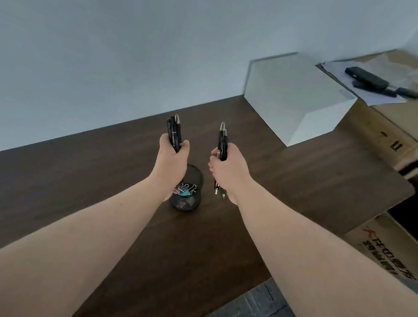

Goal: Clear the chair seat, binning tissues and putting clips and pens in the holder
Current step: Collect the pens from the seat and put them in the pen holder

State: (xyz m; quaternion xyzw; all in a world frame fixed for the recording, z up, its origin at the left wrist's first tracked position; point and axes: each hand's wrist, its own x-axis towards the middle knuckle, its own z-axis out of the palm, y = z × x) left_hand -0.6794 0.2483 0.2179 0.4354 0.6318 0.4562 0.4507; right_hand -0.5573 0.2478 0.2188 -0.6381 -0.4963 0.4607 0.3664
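Note:
A black mesh holder (186, 198) stands on the dark wooden table (57, 187), with coloured binder clips inside it. My left hand (172, 156) hovers just above and behind the holder, closed around a bunch of black pens (174, 131) whose ends point up. My right hand (224, 168) is to the right of the holder and grips a second bunch of black pens (223, 140); their tips stick out below the hand near the tabletop. The chair seat and the bin are out of view.
A white box (293, 100) sits at the table's far right corner. Cardboard boxes (414, 127) stand to the right, with papers and black devices (367, 78) on top. Another printed carton (393, 246) is lower right. Grey floor shows at the bottom right.

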